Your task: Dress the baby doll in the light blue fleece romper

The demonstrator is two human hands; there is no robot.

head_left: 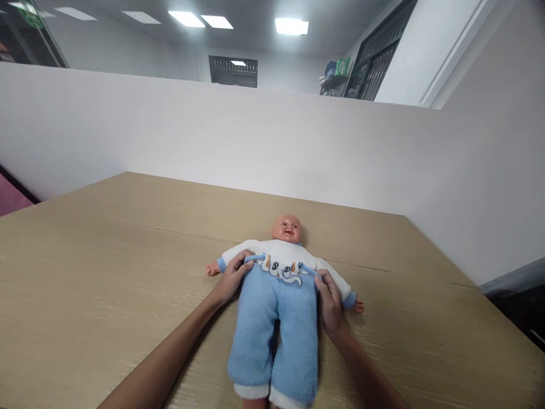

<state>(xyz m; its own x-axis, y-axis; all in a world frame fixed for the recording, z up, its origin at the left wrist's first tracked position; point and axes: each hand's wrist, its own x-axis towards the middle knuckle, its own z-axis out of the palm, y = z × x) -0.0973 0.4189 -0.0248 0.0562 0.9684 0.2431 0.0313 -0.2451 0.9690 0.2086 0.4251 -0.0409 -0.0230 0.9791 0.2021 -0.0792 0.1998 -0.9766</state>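
A baby doll (286, 228) lies on its back on the wooden table, head toward the wall. It wears a white long-sleeved top (272, 248) with blue cuffs and fuzzy light-blue pants (276, 301) with white hems. An elephant face with a trunk decorates the front of the waist, and a blue strap (309, 269) runs out on either side of it. My left hand (235, 274) is closed on the pants' waist at one side, and my right hand (329, 298) grips the waist at the other. The fingertips are partly hidden by the fabric.
The wooden table (106, 255) spreads wide around the doll, with thin seams across its top. A white partition wall (255, 142) rises along its far edge. Something dark stands beyond the right edge, and a pink surface (15, 193) shows at far left.
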